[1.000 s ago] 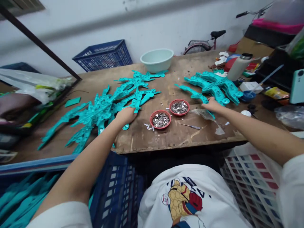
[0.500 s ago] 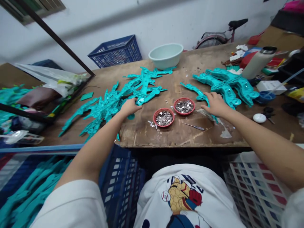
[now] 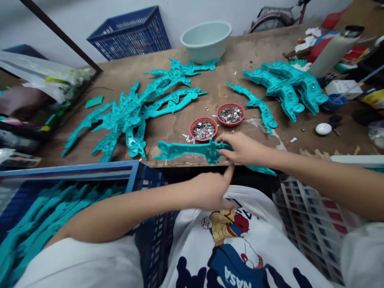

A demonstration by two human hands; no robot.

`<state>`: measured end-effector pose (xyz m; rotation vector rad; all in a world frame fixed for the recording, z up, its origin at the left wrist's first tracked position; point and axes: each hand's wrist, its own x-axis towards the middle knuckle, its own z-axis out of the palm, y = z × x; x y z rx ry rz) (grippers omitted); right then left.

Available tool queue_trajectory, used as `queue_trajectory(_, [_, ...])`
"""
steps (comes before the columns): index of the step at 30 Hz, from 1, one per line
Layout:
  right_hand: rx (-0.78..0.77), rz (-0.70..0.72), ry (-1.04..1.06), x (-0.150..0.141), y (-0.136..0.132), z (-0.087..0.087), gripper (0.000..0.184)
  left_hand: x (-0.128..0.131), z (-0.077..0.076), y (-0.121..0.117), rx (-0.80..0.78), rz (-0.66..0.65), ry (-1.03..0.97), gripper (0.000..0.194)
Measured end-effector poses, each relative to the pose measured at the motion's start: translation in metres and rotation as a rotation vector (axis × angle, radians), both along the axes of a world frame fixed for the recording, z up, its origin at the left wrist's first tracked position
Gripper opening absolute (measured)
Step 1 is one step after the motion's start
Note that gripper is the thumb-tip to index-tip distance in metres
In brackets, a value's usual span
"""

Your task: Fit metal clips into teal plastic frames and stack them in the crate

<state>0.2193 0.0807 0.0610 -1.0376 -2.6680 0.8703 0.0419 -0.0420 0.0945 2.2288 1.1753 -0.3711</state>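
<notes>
My right hand (image 3: 240, 149) grips a long teal plastic part (image 3: 186, 149) near its middle, holding it over the front edge of the wooden table (image 3: 228, 162). My left hand (image 3: 210, 191) hovers just below, near my shirt, fingers loosely curled with the index finger raised toward the part; it holds nothing that I can see. Two small red baskets (image 3: 203, 129) (image 3: 231, 114) of shiny metal pieces stand just behind the part. A spread of teal parts (image 3: 135, 108) lies at the left and a second pile (image 3: 285, 88) at the right.
A pale green bowl (image 3: 206, 40) and a blue crate (image 3: 129, 32) stand at the back. Another blue crate (image 3: 60, 208) with teal parts is beside my left arm, a white lattice crate (image 3: 312, 216) on my right. Bottle, boxes and clutter fill the right end.
Both hands left the piles on the table and came in toward my body. A teal part is now held at the table's front edge by my right hand. The view tilted down.
</notes>
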Motion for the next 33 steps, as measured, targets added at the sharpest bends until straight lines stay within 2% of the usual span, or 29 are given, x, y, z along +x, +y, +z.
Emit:
queue_trajectory(2, [-0.037, 0.027, -0.202, 0.008, 0.004, -0.014, 0.038, 0.004, 0.007, -0.015, -0.049, -0.187, 0.118, 0.043])
queue_trajectory(4, [-0.061, 0.058, -0.313, 0.012, 0.016, -0.029, 0.037, 0.004, 0.005, -0.01, 0.032, -0.284, 0.09, 0.029])
queue_trajectory(5, [-0.063, 0.069, -0.326, 0.012, 0.023, -0.037, 0.037, 0.002, -0.001, -0.001, 0.109, -0.293, 0.08, 0.032])
queue_trajectory(7, [-0.049, 0.063, -0.304, 0.01, 0.038, -0.05, 0.037, -0.003, -0.019, 0.024, 0.23, -0.28, 0.143, 0.048])
queue_trajectory(10, [-0.009, 0.035, -0.258, 0.009, 0.059, -0.063, 0.04, -0.015, -0.05, 0.057, 0.284, -0.295, 0.253, 0.063])
queue_trajectory(13, [0.058, 0.006, -0.245, 0.017, 0.082, -0.068, 0.038, -0.029, -0.075, 0.071, 0.335, -0.318, 0.182, 0.052])
queue_trajectory(15, [0.137, -0.074, -0.24, 0.025, 0.104, -0.07, 0.037, -0.036, -0.084, 0.073, 0.367, -0.301, 0.129, 0.045])
queue_trajectory(19, [0.29, -0.278, -0.291, 0.036, 0.157, -0.077, 0.037, -0.041, -0.088, 0.075, 0.361, -0.29, 0.087, 0.043])
queue_trajectory(22, [0.25, -0.298, -0.384, 0.037, 0.183, -0.087, 0.029, -0.038, -0.088, 0.078, 0.353, -0.299, 0.078, 0.039])
queue_trajectory(25, [0.217, -0.304, -0.416, 0.035, 0.19, -0.093, 0.027, -0.033, -0.091, 0.079, 0.365, -0.315, 0.051, 0.035])
queue_trajectory(28, [0.219, -0.334, -0.367, 0.037, 0.19, -0.09, 0.027, -0.03, -0.091, 0.082, 0.362, -0.363, 0.038, 0.034])
queue_trajectory(33, [0.292, -0.467, -0.171, 0.051, 0.191, -0.068, 0.025, -0.03, -0.088, 0.092, 0.364, -0.423, 0.057, 0.038])
